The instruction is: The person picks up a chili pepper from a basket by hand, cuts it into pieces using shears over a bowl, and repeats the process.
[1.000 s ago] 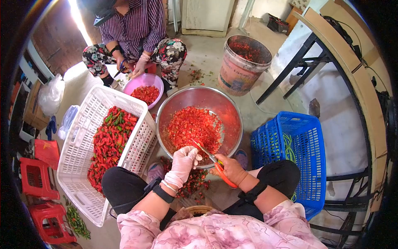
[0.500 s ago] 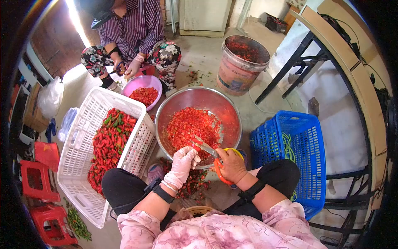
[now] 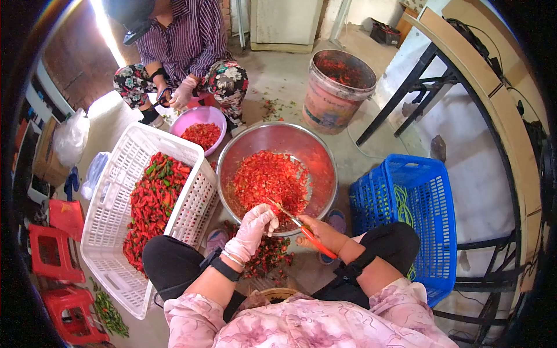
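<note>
My left hand [image 3: 255,229], in a thin white glove, is closed with its fingertips pinching a red chili pepper [image 3: 273,210] over the near rim of a steel bowl [image 3: 320,200]. My right hand [image 3: 325,235] is bare and wrapped round scissors [image 3: 315,240] with an orange handle. The scissor blades point up and left, close against the pepper at my left fingertips. Chopped red pepper [image 3: 267,177] covers much of the bowl's bottom. Below the bowl, between my legs, lies a pile of peppers and green stems [image 3: 270,255], partly hidden by my left hand.
A white crate [image 3: 200,203] of red and green peppers stands at left, a blue basket [image 3: 426,232] at right. Across from me a person [image 3: 185,52] holds dark scissors over a pink basin [image 3: 217,133]. A pink bucket [image 3: 333,107] and a table [image 3: 493,98] stand further right.
My right hand has turned the scissors, and the yellow part of the handle no longer shows. My left hand has barely moved. The person opposite has shifted their hands slightly.
</note>
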`<state>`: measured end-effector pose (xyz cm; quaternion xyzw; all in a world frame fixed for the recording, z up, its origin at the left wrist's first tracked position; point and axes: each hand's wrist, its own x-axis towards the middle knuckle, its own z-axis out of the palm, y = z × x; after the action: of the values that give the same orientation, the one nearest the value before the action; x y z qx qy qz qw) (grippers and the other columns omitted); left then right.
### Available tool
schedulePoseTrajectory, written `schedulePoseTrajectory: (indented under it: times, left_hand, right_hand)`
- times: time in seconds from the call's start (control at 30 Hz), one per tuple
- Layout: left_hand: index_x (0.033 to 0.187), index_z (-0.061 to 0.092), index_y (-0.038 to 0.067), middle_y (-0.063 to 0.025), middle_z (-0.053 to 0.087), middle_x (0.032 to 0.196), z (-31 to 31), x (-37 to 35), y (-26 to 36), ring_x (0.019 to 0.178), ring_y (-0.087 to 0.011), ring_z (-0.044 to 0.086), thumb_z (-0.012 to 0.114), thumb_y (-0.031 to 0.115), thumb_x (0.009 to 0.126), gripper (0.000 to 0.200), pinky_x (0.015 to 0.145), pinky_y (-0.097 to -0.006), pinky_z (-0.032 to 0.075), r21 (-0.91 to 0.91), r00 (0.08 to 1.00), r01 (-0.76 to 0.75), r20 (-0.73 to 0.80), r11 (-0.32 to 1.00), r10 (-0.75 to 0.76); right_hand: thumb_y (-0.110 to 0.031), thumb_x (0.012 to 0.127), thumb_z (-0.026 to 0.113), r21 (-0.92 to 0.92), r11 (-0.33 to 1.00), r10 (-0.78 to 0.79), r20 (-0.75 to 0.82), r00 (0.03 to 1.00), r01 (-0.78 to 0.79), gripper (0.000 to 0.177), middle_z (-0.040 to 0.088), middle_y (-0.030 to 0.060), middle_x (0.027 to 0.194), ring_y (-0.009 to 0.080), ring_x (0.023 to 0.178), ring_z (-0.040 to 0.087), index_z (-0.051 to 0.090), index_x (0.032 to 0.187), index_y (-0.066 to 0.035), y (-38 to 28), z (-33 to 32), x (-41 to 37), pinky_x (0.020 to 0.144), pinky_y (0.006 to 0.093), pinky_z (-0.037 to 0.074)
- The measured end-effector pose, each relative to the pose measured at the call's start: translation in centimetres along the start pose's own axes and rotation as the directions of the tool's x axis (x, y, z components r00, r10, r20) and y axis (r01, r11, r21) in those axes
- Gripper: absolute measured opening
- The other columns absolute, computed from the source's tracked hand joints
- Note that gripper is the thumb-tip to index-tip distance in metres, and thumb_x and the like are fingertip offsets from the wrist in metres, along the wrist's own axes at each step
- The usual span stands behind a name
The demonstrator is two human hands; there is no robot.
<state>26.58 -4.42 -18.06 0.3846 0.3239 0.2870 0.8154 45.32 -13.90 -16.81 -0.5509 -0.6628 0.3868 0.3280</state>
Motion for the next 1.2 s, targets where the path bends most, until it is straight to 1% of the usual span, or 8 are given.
schedulePoseTrajectory:
  times: [0.1,0.3,0.33,0.4,0.57,0.77,1.0,1.2]
  left_hand:
    - [0.084,0.05,0.008,0.0007,0.053,0.064,-0.4,0.2,-0.2,0.053,-0.0072,0.045,0.048,0.017,0.086,0.009,0.049,-0.0196,0.036,0.027,0.996,0.064,0.062,0.998,-0.066]
    - [0.09,0.053,0.006,-0.0006,0.056,0.068,0.0,0.2,-0.2,0.055,-0.0065,0.047,0.05,0.013,0.086,0.009,0.048,-0.0181,0.035,0.255,0.987,-0.079,-0.116,0.964,0.111]
    - [0.091,0.053,0.006,-0.0008,0.056,0.069,0.2,0.1,0.2,0.055,-0.0062,0.047,0.05,0.013,0.086,0.009,0.047,-0.0176,0.035,0.194,0.983,-0.061,-0.158,0.979,0.092]
    - [0.093,0.054,0.006,-0.0009,0.057,0.07,0.0,0.2,0.5,0.054,-0.0059,0.047,0.051,0.012,0.086,0.01,0.047,-0.0172,0.035,0.132,0.976,-0.051,-0.201,0.99,0.077]
    - [0.092,0.055,0.007,-0.001,0.057,0.07,-0.1,0.3,0.5,0.052,-0.0056,0.046,0.052,0.014,0.086,0.009,0.045,-0.0169,0.034,-0.131,0.999,-0.043,-0.038,0.99,0.039]
    - [0.091,0.056,0.005,-0.0008,0.056,0.067,-0.3,0.3,0.8,0.05,-0.0071,0.047,0.053,0.017,0.086,0.013,0.045,-0.0185,0.036,-0.031,0.993,-0.022,0.112,0.999,0.026]
    - [0.089,0.057,0.005,-0.0002,0.055,0.063,-0.4,0.5,1.4,0.049,-0.0072,0.046,0.054,0.017,0.086,0.013,0.044,-0.0183,0.035,0.011,0.994,0.049,0.1,0.999,-0.05]
    - [0.084,0.056,0.007,0.0024,0.052,0.061,-0.3,0.3,1.4,0.047,-0.0055,0.042,0.053,0.018,0.086,0.012,0.044,-0.018,0.032,-0.037,1.0,0.019,0.025,0.999,-0.018]
  right_hand:
    - [-0.036,0.075,0.066,0.091,0.981,0.164,0.083,0.983,-0.172,0.051,0.056,0.0114,0.086,0.0163,0.081,0.054,0.048,0.109,-0.002,-1.4,-0.7,-0.2,0.073,0.028,0.043]
    - [-0.034,0.074,0.068,0.072,0.947,0.308,0.061,0.949,-0.312,0.044,0.059,0.0093,0.086,0.0158,0.082,0.056,0.055,0.102,-0.003,-1.1,-0.2,-0.3,0.074,0.0267,0.044]
    - [-0.034,0.074,0.068,0.072,0.948,0.307,0.061,0.95,-0.311,0.044,0.059,0.0093,0.086,0.0158,0.082,0.056,0.055,0.102,-0.003,-0.6,0.1,-0.5,0.074,0.0267,0.044]
    - [-0.03,0.076,0.066,0.42,0.849,0.322,0.069,0.944,-0.32,0.041,0.058,0.0078,0.088,0.015,0.081,0.055,0.053,0.106,-0.004,0.5,0.5,-0.5,0.074,0.0263,0.043]
    - [-0.019,0.084,0.056,0.255,0.948,0.164,0.118,0.979,-0.19,0.04,0.047,-0.0009,0.095,0.0056,0.083,0.043,0.041,0.119,-0.005,1.0,0.0,-0.5,0.071,0.0204,0.039]
    - [-0.013,0.084,0.054,0.363,0.896,0.17,0.254,0.952,-0.256,0.042,0.045,-0.0017,0.089,0.007,0.08,0.041,0.037,0.122,-0.005,-2.0,-1.1,-0.4,0.071,0.0204,0.038]
    - [-0.024,0.081,0.062,0.414,0.886,0.144,0.179,0.973,-0.207,0.041,0.052,0.0008,0.086,0.0085,0.08,0.051,0.044,0.113,-0.004,-0.4,-0.3,-0.6,0.072,0.0246,0.044]
    - [-0.019,0.081,0.062,0.44,0.843,0.247,0.195,0.949,-0.31,0.034,0.049,-0.003,0.088,0.0056,0.081,0.043,0.05,0.109,-0.003,-1.6,-0.9,-0.7,0.072,0.0201,0.039]
